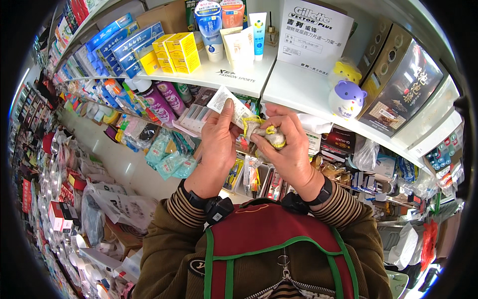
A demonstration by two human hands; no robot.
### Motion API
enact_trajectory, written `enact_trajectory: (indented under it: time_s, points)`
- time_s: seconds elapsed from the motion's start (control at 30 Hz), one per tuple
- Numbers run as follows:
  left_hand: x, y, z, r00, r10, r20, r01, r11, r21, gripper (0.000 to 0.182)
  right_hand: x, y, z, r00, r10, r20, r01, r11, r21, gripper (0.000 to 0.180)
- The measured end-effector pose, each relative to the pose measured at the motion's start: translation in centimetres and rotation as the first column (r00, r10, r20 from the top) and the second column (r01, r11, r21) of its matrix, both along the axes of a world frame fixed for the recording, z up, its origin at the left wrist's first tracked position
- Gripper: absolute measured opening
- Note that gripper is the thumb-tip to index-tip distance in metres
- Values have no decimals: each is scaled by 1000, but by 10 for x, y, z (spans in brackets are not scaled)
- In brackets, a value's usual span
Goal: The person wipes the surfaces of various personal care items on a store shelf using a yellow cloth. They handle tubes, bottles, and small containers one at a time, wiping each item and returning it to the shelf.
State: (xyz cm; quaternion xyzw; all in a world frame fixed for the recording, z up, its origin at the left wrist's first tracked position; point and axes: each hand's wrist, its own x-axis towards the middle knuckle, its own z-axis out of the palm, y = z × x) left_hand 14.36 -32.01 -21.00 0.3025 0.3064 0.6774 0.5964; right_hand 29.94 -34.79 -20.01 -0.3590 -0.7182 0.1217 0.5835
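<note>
My left hand point(218, 147) grips a white squeeze tube point(225, 101), thumb on top, with the tube tilted down towards the right. A grey cloth with yellow stitched edging point(275, 139) is bunched in my right hand point(295, 149), and it touches the tube's lower right end. That end is partly hidden by the cloth and fingers. Both hands are in front of the edge of a white shelf point(298, 88). On the shelf beyond them stand a cream-coloured tube point(239, 46), a blue and white tube point(258, 35) and a larger blue tube point(210, 31).
Yellow cartons point(183, 52) and blue boxes point(130, 52) line the shelf's left. At right are a white Gillette box point(312, 37), a purple and white animal figure point(347, 99) and a dark carton point(403, 89). Purple bottles point(158, 101) and plastic trays point(257, 179) sit lower down.
</note>
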Motion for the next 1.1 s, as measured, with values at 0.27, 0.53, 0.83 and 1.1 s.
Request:
enact_trajectory:
  time_s: [0.27,0.53,0.83,1.1]
  points:
    - [4,-16,3,998,-58,-5,58,986,154,26,2,-7,-3,976,-74,-204,25,972,-235,28]
    - [-12,-31,11,802,236,-549,139,820,555,34,21,4,18,587,56,-808,-685,567,-458,27]
    - [-15,-23,10,828,-560,18,529,793,302,61,24,2,18,841,35,-539,-296,865,-405,21]
    - [-25,-37,17,837,-148,-526,326,908,263,35,24,-6,17,952,18,-305,-129,929,-347,26]
